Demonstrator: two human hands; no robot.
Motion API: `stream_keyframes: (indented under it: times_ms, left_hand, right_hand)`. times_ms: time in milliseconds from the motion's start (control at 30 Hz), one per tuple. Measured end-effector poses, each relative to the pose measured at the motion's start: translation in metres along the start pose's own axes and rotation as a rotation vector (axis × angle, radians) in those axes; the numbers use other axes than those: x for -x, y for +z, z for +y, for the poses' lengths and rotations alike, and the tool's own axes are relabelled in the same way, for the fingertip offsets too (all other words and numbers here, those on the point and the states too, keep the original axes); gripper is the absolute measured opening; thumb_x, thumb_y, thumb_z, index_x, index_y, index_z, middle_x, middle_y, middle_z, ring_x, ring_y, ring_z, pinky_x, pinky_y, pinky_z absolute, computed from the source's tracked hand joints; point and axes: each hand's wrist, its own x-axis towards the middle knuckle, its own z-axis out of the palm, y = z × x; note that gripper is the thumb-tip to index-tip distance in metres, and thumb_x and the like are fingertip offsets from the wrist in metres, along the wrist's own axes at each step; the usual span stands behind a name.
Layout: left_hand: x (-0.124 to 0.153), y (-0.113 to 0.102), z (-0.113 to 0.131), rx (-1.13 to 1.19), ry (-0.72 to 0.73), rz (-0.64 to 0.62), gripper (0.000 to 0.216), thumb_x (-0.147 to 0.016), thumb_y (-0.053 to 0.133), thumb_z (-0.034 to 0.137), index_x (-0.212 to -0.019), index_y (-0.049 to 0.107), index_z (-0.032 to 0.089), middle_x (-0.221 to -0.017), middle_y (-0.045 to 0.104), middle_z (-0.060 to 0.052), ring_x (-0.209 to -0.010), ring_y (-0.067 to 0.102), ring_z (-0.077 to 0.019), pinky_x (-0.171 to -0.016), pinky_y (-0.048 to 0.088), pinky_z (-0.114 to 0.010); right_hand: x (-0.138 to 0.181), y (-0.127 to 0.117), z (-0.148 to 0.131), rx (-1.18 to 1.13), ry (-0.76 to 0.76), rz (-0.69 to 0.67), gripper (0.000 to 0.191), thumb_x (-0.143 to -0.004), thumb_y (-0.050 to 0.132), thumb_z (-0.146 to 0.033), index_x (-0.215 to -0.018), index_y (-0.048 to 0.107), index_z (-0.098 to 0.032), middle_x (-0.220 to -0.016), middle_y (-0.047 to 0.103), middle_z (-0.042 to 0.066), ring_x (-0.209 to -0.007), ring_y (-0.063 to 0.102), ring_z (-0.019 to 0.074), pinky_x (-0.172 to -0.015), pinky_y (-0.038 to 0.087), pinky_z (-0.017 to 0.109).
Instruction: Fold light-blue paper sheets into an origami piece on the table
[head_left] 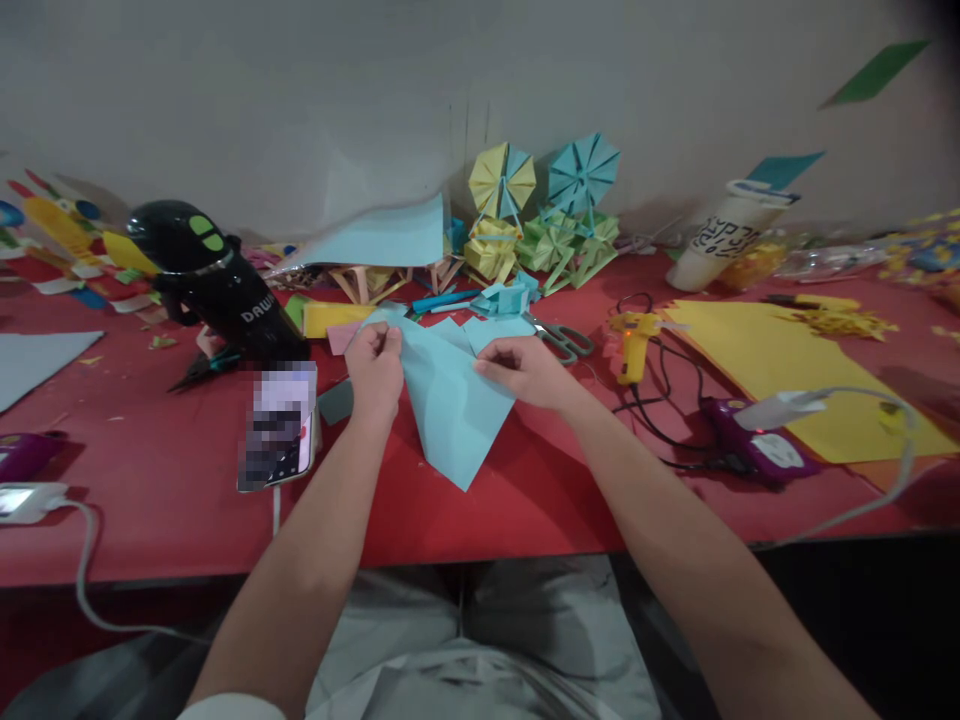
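A sheet of light blue paper (457, 410) is held up between my two hands, one corner pointing down toward the table's front edge. My left hand (375, 368) pinches its upper left corner. At the upper right edge, my right hand (523, 370) grips the same paper between thumb and fingers. Creases run across the sheet. Just behind it lie more light blue paper pieces (499, 328) and a pair of grey-handled scissors (564, 340). Folded blue paper (506, 297) rests farther back.
A phone (289, 425) and black bottle (217, 285) stand left on the red table (480, 530). At right are a yellow glue gun (636, 345), a purple power strip (757, 445) with cables, yellow paper sheets (780, 370) and a white cup (724, 240). Folded paper fans (502, 182) line the wall.
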Motion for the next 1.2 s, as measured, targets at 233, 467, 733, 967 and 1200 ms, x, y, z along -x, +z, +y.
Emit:
stream_keyframes:
  times_ms: [233, 467, 733, 967, 1200]
  left_hand:
    - [0.002, 0.002, 0.004, 0.127, -0.062, 0.030, 0.013, -0.071, 0.063, 0.019, -0.062, 0.054, 0.017, -0.056, 0.040, 0.006, -0.051, 0.036, -0.0074, -0.048, 0.028, -0.022]
    - [0.005, 0.000, 0.012, 0.107, -0.013, 0.047, 0.027, -0.076, 0.067, 0.025, -0.056, 0.049, 0.017, -0.055, 0.038, 0.005, -0.053, 0.035, -0.0074, -0.050, 0.030, -0.022]
    - [0.000, 0.002, 0.003, 0.128, -0.003, 0.053, 0.009, -0.072, 0.069, 0.023, -0.066, 0.066, 0.016, -0.061, 0.054, 0.003, -0.059, 0.047, -0.0085, -0.055, 0.037, -0.021]
    - [-0.001, 0.004, 0.004, 0.156, -0.091, 0.048, 0.014, -0.072, 0.071, 0.028, -0.070, 0.066, 0.016, -0.060, 0.055, 0.003, -0.054, 0.047, -0.0078, -0.051, 0.037, -0.021]
    - [0.001, 0.002, 0.011, 0.086, -0.029, 0.090, 0.017, -0.077, 0.067, 0.026, -0.064, 0.062, 0.017, -0.057, 0.050, 0.004, -0.054, 0.044, -0.0073, -0.051, 0.037, -0.021]
  right_hand:
    - [0.001, -0.001, 0.000, 0.005, 0.013, -0.014, 0.028, -0.081, 0.060, -0.042, -0.074, 0.063, -0.015, -0.064, 0.054, 0.000, -0.057, 0.041, 0.0094, -0.053, 0.033, 0.025]
    - [0.003, -0.003, -0.001, -0.014, 0.033, -0.064, 0.027, -0.080, 0.061, -0.041, -0.073, 0.062, -0.015, -0.062, 0.051, -0.001, -0.056, 0.039, 0.0089, -0.052, 0.031, 0.025]
    - [0.004, -0.008, -0.005, -0.041, 0.070, -0.117, 0.028, -0.078, 0.063, -0.042, -0.070, 0.061, -0.015, -0.061, 0.049, -0.002, -0.055, 0.038, 0.0083, -0.052, 0.031, 0.025]
    - [0.003, -0.011, -0.002, -0.056, 0.123, -0.148, 0.028, -0.075, 0.065, -0.044, -0.071, 0.063, -0.015, -0.065, 0.057, 0.001, -0.059, 0.046, 0.0103, -0.055, 0.036, 0.026]
    - [0.004, -0.013, -0.002, -0.063, 0.136, -0.218, 0.026, -0.075, 0.065, -0.041, -0.075, 0.065, -0.015, -0.068, 0.061, 0.001, -0.062, 0.050, 0.0113, -0.058, 0.040, 0.026]
